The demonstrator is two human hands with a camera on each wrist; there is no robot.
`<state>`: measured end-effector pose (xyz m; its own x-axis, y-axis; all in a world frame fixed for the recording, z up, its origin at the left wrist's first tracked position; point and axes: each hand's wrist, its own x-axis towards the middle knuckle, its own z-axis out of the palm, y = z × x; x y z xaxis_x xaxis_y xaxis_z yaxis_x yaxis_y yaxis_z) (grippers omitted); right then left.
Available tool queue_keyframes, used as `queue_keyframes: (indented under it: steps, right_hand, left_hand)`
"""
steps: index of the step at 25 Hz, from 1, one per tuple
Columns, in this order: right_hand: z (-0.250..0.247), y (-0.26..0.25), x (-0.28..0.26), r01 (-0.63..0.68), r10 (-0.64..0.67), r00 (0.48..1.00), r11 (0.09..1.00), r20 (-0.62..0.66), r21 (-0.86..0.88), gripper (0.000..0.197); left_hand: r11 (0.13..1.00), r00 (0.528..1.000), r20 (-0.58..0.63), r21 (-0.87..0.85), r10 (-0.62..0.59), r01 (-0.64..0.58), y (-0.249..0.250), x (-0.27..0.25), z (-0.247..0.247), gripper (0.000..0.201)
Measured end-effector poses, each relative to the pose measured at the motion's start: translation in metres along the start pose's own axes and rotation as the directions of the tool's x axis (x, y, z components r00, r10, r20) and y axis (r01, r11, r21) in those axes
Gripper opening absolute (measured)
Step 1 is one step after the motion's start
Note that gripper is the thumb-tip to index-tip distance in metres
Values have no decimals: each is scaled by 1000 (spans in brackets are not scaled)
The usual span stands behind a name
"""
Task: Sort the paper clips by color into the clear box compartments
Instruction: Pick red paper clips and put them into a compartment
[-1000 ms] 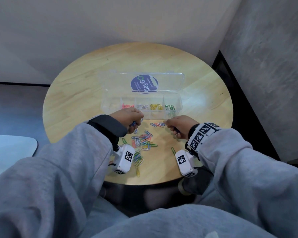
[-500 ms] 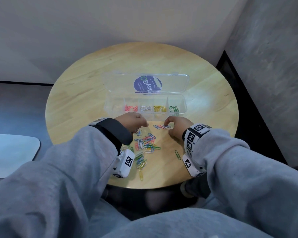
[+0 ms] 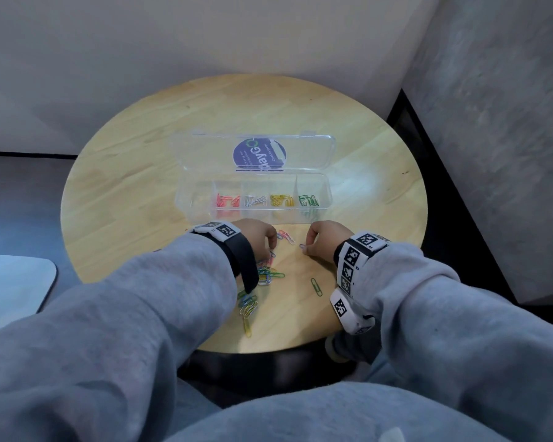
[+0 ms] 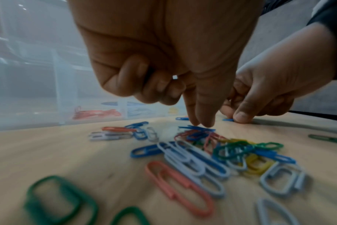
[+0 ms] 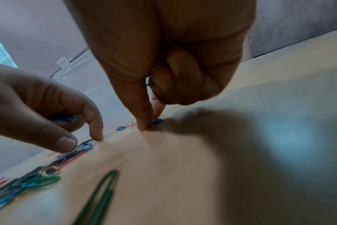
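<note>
The clear box (image 3: 192, 202) lies open mid-table, its lid flat behind it. Its compartments hold red clips (image 3: 227, 200), white clips (image 3: 254, 200), yellow clips (image 3: 281, 200) and green clips (image 3: 307, 200); the leftmost one looks empty. A mixed pile of clips (image 3: 265, 275) lies in front of it. My left hand (image 4: 201, 124) touches a blue clip (image 4: 197, 128) with thumb and forefinger, and something blue shows under its curled fingers. My right hand (image 5: 150, 124) pinches a blue clip (image 5: 156, 121) on the table and keeps another blue clip (image 5: 148, 83) in its curled fingers.
The round wooden table (image 3: 141, 186) stands in a corner between two walls. A lone green clip (image 3: 316, 287) lies near my right wrist. A few red and white clips (image 3: 286, 236) lie between my hands. A pale seat (image 3: 10, 288) stands at the left.
Both hands have come down from in front of the box to the tabletop. Their fingertips now sit at loose blue clips.
</note>
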<state>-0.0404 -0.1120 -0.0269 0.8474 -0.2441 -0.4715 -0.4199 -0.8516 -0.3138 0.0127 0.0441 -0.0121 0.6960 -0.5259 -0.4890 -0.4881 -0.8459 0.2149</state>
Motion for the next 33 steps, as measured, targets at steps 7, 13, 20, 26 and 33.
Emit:
queue_keyframes:
  steps: [7, 13, 20, 26, 33]
  right_hand:
    - [-2, 2, 1, 2, 36, 982, 979, 186, -204, 22]
    - [2, 14, -8, -246, 31, 930, 792, 365, 559, 23]
    - [-2, 4, -19, -331, -7, 930, 424, 369, 843, 22]
    - [-8, -25, -33, -244, -75, 952, 407, 298, 880, 25]
    - [-13, -65, -37, -215, -86, 956, 441, 280, 871, 23]
  left_hand:
    - [997, 998, 32, 63, -55, 53, 3, 8, 4, 9]
    - [980, 992, 70, -161, -106, 116, -4, -3, 7, 22]
    - [602, 955, 184, -744, -232, 290, -12, -22, -12, 17]
    - [284, 934, 158, -925, -321, 254, -37, -55, -26, 24]
    - [64, 924, 110, -988, -366, 143, -68, -79, -40, 23]
